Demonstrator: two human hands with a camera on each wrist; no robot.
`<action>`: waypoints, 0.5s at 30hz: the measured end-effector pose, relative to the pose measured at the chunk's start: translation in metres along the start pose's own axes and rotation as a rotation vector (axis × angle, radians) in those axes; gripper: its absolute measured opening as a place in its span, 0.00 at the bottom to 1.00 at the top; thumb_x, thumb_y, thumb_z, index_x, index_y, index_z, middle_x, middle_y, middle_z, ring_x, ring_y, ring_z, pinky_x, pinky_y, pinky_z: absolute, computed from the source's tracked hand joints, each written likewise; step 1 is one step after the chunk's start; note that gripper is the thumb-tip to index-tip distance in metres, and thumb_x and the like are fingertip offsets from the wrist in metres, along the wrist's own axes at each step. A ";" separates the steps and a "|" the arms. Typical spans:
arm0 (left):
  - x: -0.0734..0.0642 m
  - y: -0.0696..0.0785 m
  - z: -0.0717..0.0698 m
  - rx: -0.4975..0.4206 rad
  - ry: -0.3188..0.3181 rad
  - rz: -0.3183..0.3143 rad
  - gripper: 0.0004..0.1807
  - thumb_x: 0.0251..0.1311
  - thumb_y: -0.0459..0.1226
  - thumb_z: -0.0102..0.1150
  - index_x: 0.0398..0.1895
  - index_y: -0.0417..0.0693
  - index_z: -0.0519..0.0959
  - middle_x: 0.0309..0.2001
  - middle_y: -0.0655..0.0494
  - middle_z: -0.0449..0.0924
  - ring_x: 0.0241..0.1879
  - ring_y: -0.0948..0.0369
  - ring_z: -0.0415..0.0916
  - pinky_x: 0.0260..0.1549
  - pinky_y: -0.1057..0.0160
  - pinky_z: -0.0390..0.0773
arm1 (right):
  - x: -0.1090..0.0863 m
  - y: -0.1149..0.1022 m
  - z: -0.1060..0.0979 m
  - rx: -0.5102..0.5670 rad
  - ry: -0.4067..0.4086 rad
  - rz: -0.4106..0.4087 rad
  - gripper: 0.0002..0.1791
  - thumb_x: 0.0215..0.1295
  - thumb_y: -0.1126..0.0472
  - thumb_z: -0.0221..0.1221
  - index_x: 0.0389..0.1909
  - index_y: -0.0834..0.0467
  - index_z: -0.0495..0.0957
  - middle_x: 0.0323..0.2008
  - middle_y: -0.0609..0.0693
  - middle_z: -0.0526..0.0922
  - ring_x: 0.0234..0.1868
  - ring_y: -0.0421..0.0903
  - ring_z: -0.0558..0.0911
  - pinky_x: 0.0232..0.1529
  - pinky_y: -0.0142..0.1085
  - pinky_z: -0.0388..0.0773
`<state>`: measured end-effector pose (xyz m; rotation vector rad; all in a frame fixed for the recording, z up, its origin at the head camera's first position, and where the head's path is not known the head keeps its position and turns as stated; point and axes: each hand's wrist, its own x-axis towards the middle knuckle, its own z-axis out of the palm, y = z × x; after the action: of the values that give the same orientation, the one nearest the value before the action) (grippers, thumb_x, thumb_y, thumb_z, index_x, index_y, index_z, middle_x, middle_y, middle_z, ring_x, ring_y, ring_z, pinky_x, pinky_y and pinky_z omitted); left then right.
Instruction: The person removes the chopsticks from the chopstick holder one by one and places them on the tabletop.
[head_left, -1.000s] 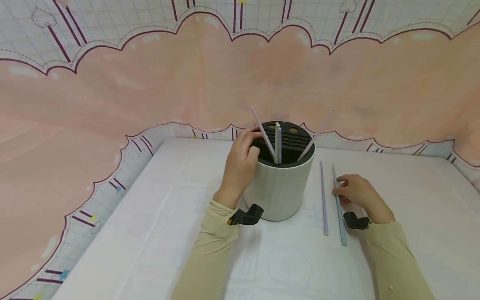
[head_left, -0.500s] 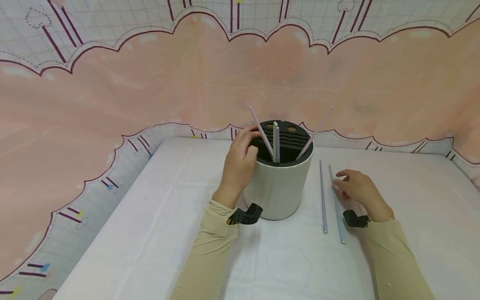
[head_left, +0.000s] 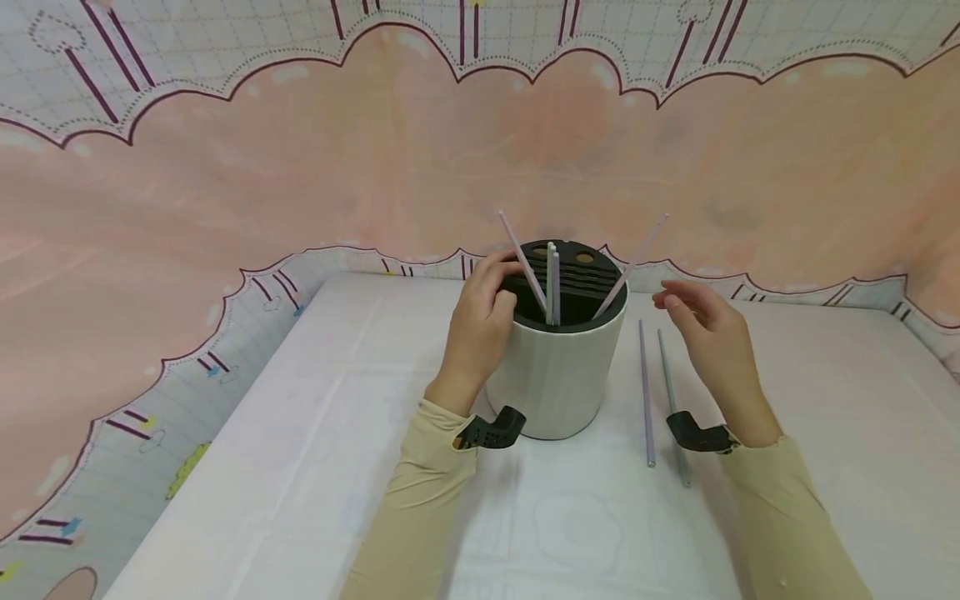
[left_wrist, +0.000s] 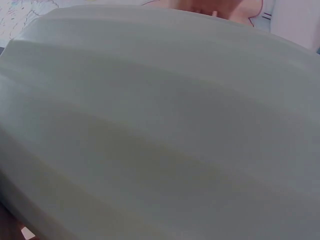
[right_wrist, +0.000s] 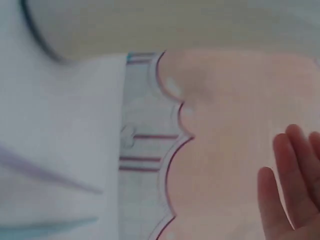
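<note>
Four sticks (head_left: 551, 287) in container (head_left: 555, 379), two on bench (head_left: 585, 542)

Grips left side of the container's black rim with left hand (head_left: 476, 329), fingers bent over the edge. Container upright on the bench. Holds nothing in right hand (head_left: 708, 333), raised to the right of the container, fingers loosely extended and clear of the sticks. In the large near compartment: one pink stick (head_left: 522, 262) leaning left, another leaning right, two nearly upright between. Right of container, flat on bench: lilac stick (head_left: 647, 396), then blue stick (head_left: 666, 367), apart, the latter partly hidden behind black wrist mount (head_left: 697, 433).
</note>
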<state>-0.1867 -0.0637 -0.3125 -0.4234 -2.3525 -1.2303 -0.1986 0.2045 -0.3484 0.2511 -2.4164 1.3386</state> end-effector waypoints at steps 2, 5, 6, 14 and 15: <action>-0.001 0.000 0.000 0.001 0.002 0.001 0.23 0.55 0.35 0.31 0.50 0.48 0.73 0.60 0.63 0.62 0.61 0.69 0.53 0.58 0.61 0.56 | -0.004 -0.016 0.002 0.089 0.017 -0.030 0.18 0.64 0.53 0.49 0.54 0.51 0.71 0.44 0.49 0.79 0.47 0.35 0.75 0.47 0.26 0.69; -0.002 0.000 0.000 0.007 0.008 0.000 0.23 0.55 0.35 0.31 0.50 0.49 0.73 0.60 0.63 0.62 0.61 0.69 0.53 0.58 0.61 0.56 | -0.012 -0.040 0.005 0.208 0.010 -0.069 0.20 0.64 0.57 0.49 0.57 0.54 0.68 0.47 0.50 0.77 0.52 0.38 0.72 0.52 0.30 0.66; -0.003 0.000 0.001 0.009 0.011 0.001 0.23 0.55 0.35 0.31 0.50 0.49 0.73 0.60 0.63 0.62 0.61 0.69 0.53 0.58 0.61 0.56 | -0.015 -0.047 0.006 0.231 0.003 -0.080 0.20 0.65 0.57 0.48 0.58 0.55 0.67 0.49 0.50 0.76 0.53 0.39 0.71 0.53 0.31 0.66; -0.007 0.002 0.001 -0.001 0.022 0.018 0.23 0.55 0.35 0.31 0.50 0.48 0.73 0.60 0.64 0.62 0.61 0.69 0.53 0.58 0.62 0.56 | -0.029 -0.072 0.014 0.369 -0.028 -0.167 0.23 0.64 0.62 0.48 0.61 0.54 0.62 0.55 0.51 0.71 0.59 0.44 0.66 0.56 0.34 0.63; -0.007 0.002 0.001 0.000 0.023 0.018 0.23 0.55 0.35 0.31 0.50 0.49 0.73 0.60 0.64 0.62 0.61 0.70 0.53 0.58 0.62 0.56 | -0.030 -0.073 0.014 0.368 -0.045 -0.176 0.24 0.64 0.62 0.48 0.62 0.53 0.61 0.55 0.51 0.71 0.59 0.44 0.65 0.57 0.35 0.62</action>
<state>-0.1798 -0.0619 -0.3156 -0.4281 -2.3244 -1.2209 -0.1507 0.1526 -0.3102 0.5807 -2.1078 1.6994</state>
